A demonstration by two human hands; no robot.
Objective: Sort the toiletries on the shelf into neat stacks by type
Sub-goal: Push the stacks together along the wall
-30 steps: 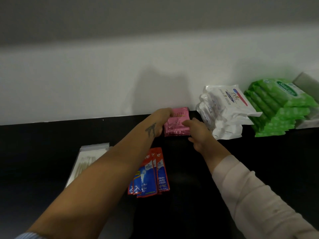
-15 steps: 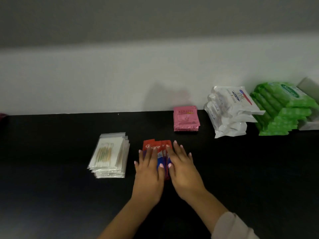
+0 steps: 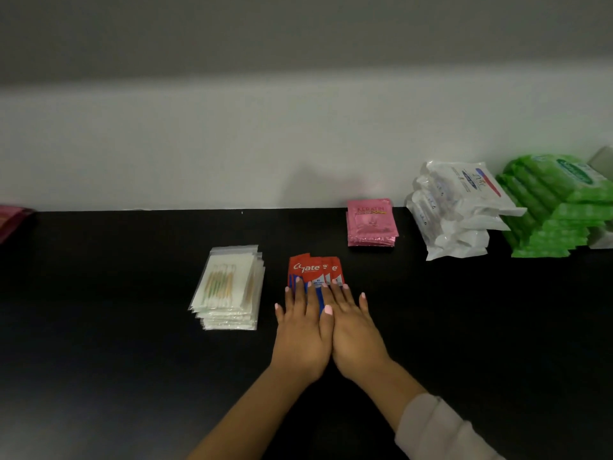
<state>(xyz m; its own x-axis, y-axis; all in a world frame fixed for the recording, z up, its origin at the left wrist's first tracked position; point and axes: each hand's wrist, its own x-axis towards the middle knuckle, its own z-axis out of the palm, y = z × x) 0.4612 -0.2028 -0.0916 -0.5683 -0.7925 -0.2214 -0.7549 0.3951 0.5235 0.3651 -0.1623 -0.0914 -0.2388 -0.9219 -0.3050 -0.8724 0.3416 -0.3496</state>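
Red and blue toothpaste sachets point(image 3: 313, 270) lie fanned out on the black shelf point(image 3: 99, 327), near the middle. My left hand point(image 3: 303, 336) and my right hand point(image 3: 353, 330) rest flat side by side on their lower halves, fingers spread, holding nothing. Left of the sachets stands a stack of clear bags of cotton swabs point(image 3: 229, 288). A small stack of pink sachets point(image 3: 371, 222) sits against the wall. Further right are a pile of white wipe packs point(image 3: 457, 210) and a pile of green wipe packs point(image 3: 557, 207).
A white wall point(image 3: 232, 154) runs along the back of the shelf. A dark pink packet point(image 3: 11, 220) shows at the far left edge. A grey-white object point(image 3: 602, 161) peeks out behind the green packs at the right edge.
Both hands left the pink sachet stack by the wall and came back down onto the toothpaste sachets. Since half a second ago they have barely moved.
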